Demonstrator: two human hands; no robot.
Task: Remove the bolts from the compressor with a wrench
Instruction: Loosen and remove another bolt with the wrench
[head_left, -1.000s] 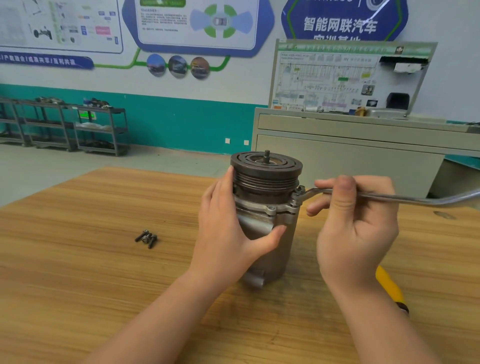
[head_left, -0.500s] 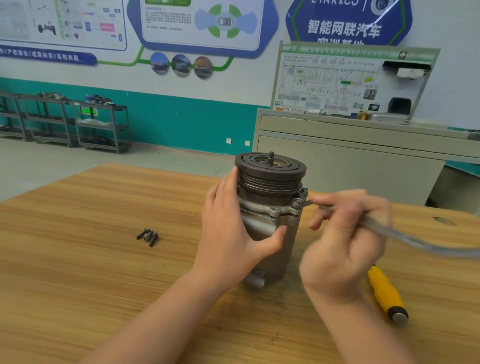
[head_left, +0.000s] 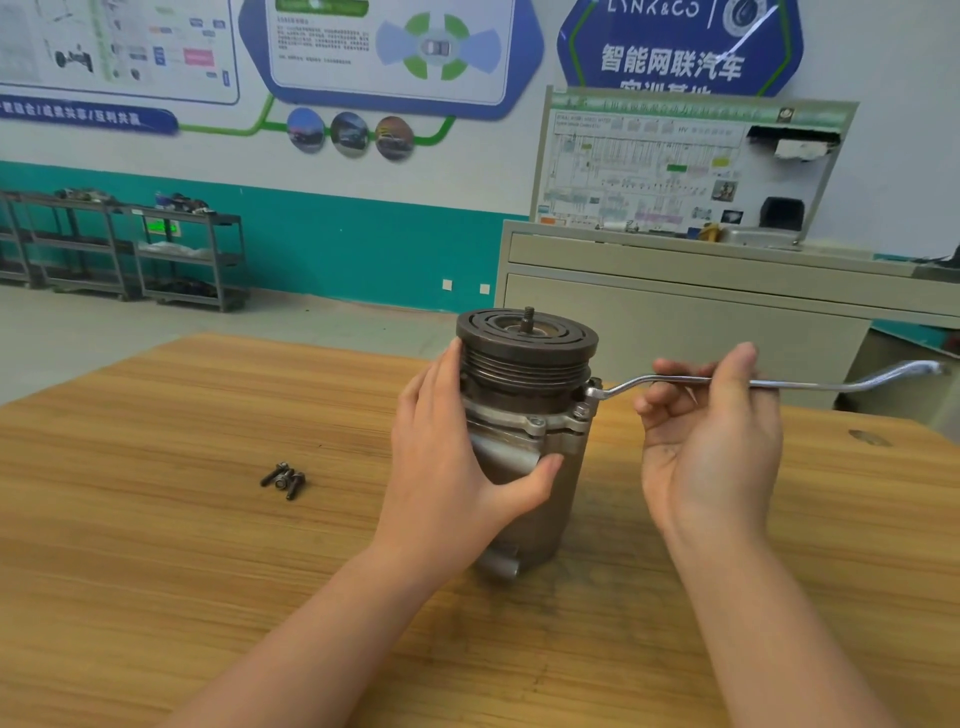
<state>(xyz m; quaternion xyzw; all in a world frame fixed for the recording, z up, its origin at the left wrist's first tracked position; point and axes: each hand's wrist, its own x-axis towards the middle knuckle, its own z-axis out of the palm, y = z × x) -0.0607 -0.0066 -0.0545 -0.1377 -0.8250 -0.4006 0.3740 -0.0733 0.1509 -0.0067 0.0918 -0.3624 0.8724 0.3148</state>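
Wooden surface (head_left: 156, 545), carrying: one compressor (head_left: 524, 431), upright, pulley end up, at centre. Left hand (head_left: 457, 467) wraps its body, thumb across the front. Right hand (head_left: 711, 431), its grip pinching the wrench (head_left: 810, 383), whose ring end sits on a flange bolt (head_left: 594, 385). Three loose bolts (head_left: 284, 479) lie well left.

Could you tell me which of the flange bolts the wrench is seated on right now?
The rightmost bolt: the wrench ring sits on it; the front bolt stands bare.
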